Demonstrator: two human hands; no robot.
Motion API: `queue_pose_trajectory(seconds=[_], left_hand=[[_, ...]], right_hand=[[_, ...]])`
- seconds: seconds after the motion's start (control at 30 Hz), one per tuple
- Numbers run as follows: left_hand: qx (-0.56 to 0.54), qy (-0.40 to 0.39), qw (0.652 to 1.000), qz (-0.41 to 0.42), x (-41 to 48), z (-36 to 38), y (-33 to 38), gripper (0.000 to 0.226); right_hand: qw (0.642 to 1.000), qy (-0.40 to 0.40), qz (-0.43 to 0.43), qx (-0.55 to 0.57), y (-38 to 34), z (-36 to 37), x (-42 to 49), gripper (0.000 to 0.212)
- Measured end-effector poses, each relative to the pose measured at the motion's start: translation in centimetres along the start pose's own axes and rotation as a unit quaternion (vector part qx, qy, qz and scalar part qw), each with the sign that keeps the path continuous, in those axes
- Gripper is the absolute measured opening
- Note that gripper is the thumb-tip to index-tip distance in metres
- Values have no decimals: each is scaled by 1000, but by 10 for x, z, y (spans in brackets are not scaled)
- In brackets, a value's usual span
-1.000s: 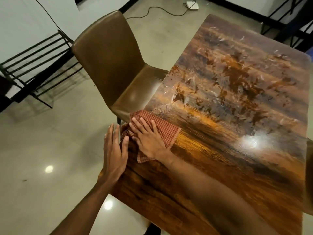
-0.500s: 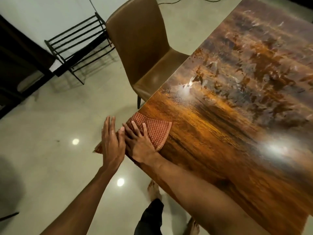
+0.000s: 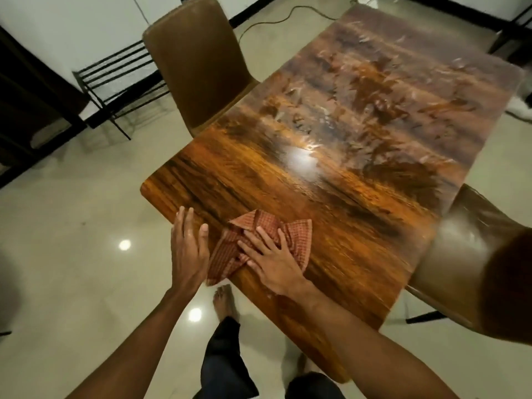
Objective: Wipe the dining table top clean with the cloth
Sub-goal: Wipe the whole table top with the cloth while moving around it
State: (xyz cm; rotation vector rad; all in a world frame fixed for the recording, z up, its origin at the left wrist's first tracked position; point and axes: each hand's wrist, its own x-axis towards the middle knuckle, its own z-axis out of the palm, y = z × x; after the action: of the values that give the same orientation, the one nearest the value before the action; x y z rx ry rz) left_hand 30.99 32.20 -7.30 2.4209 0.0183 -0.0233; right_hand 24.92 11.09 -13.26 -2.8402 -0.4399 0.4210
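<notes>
Now our right hand (image 3: 275, 263) lies flat and open on the cloth (image 3: 259, 243), at the table (image 3: 359, 197) edge closest to us. Our left hand (image 3: 188, 249), open too, waits just beside it. We think the cloth is soft, light and bunches easily, so press its middle.

Dim warm light, glare on table top (image 3: 302, 164); blurred, warped edges

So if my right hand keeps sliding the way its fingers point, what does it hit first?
Nothing, it seems: past the cloth under the right hand lies only bare table.
</notes>
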Motion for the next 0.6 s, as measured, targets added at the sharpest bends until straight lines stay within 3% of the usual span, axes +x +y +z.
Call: queue_pose_trajectory(seconds=[0.1,0.17,0.3,0.37,0.47,0.6], left_hand=[[-3,-19,1000,14,-45,24,39,69],[-5,-32,999,28,-69,40,63,68],[-17,-55,997,49,-100,66,94,67],[-30,-58,996,60,-108,76,101,65],[-28,-58,996,64,-113,86,106,64],[-33,-50,998,37,-123,84,91,63]], right_hand=[[988,11,152,32,52,-10,-62,57],[977,9,204,63,54,-10,-95,58],[996,-18,78,39,11,27,-159,62],[999,-37,32,14,23,35,-182,60],[999,-25,45,-1,51,20,-168,58],[999,-30,44,5,24,11,-124,61]])
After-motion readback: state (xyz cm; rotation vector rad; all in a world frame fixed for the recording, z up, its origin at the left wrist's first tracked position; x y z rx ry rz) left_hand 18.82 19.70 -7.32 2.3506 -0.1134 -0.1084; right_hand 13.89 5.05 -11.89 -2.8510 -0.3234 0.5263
